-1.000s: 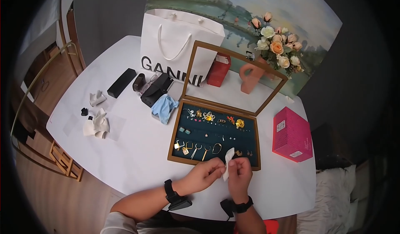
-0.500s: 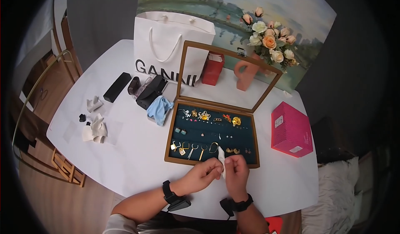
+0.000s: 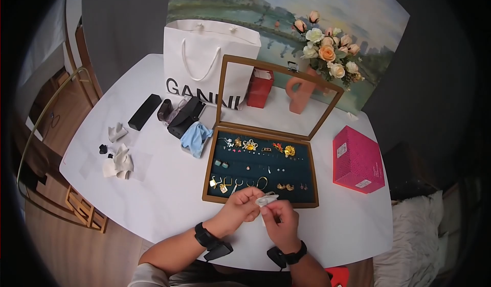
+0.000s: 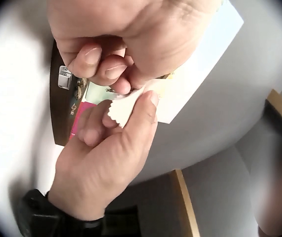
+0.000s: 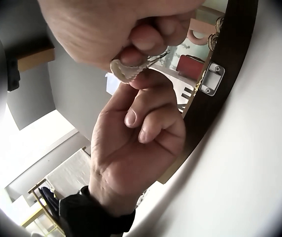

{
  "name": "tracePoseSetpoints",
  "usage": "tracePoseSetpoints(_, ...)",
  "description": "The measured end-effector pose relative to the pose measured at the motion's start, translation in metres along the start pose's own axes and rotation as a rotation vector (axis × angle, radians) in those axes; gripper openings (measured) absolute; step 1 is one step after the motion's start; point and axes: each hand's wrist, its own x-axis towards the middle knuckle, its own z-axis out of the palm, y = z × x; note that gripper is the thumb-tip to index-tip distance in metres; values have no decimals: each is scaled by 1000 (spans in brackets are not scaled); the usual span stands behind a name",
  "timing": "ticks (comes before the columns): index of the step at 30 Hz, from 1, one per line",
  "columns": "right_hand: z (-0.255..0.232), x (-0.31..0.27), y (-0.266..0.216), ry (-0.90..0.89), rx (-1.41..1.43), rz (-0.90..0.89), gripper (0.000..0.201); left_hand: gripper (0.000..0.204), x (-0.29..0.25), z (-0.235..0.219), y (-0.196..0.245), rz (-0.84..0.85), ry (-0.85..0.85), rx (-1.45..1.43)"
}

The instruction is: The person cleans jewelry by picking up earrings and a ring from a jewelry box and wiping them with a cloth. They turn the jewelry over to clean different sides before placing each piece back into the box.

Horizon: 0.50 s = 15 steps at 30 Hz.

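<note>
My right hand (image 3: 283,223) pinches a small white cloth (image 3: 267,200) between thumb and fingers, in front of the jewellery case (image 3: 313,197). My left hand (image 3: 236,214) meets it at the cloth, fingertips curled round a thin metal piece (image 5: 157,59) mostly hidden by fingers and cloth. In the left wrist view, the cloth's zigzag edge (image 4: 118,112) hangs beside the right thumb. The wood-framed case stands with its glass lid raised; earrings, brooches (image 3: 250,144) and hoops lie in rows on dark green lining.
Behind the case are a white paper bag (image 3: 209,57), a red box (image 3: 260,89) and a flower vase (image 3: 300,97). A pink box (image 3: 358,159) is at right. To the left lie a black box (image 3: 144,112), black case (image 3: 186,117), blue cloth (image 3: 196,139) and crumpled cloths (image 3: 118,163).
Both hands have shifted slightly left, still together. The white cloth, upright before, now lies more sideways over the fingertips. The head view has also shifted a little.
</note>
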Motion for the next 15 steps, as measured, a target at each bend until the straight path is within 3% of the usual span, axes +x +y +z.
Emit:
tracePoseSetpoints(3,1,2,0,-1,0,40,15,10,0,0,3,-44,-30,-140)
tracePoseSetpoints(6,1,2,10,106,-3,46,16,14,0,2,11,-133,-26,-222)
tracePoseSetpoints(9,-3,3,21,181,100,124,15,14,1,-4,9,-116,-139,-207)
tracePoseSetpoints(12,-3,7,8,216,295,212,14,16,0,0,8,-119,-144,-146)
tracePoseSetpoints(15,-1,7,12,198,317,201,13,20,-1,2,8,-91,-144,-67)
